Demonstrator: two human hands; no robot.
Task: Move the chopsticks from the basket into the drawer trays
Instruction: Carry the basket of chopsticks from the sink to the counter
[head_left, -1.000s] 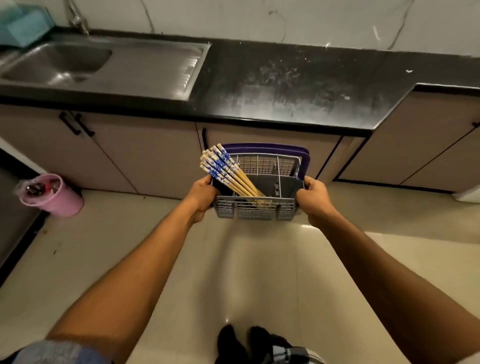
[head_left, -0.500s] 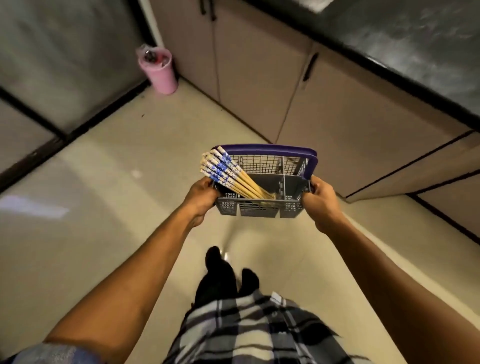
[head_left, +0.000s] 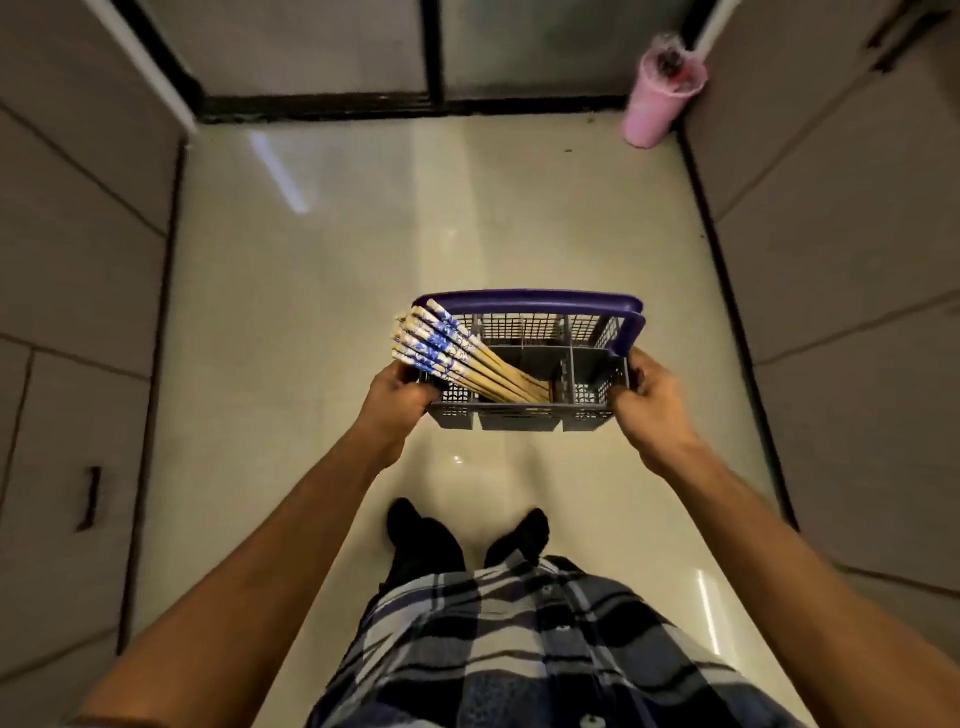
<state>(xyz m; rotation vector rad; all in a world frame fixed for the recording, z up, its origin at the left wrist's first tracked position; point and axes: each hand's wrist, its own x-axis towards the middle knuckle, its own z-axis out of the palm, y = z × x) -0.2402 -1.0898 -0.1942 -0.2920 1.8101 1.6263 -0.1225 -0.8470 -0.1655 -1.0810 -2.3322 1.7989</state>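
I hold a grey mesh basket (head_left: 587, 410) with a purple handle out in front of me over the floor. My left hand (head_left: 397, 397) grips its left end and my right hand (head_left: 647, 402) grips its right end. Several wooden chopsticks (head_left: 467, 358) with blue-and-white patterned tops lie slanted in the basket's left compartments, their tops sticking out past the left rim. No open drawer or tray is in view.
Beige cabinet fronts line both sides of a narrow tiled floor; a drawer handle (head_left: 89, 499) shows on the left cabinets. A pink bin (head_left: 660, 93) stands at the far right by a dark-framed glass door. My feet (head_left: 467, 535) are below the basket.
The view has swung left, away from the counter and sink, toward the door at the aisle's end. The basket stays in both hands with the chopsticks unchanged.
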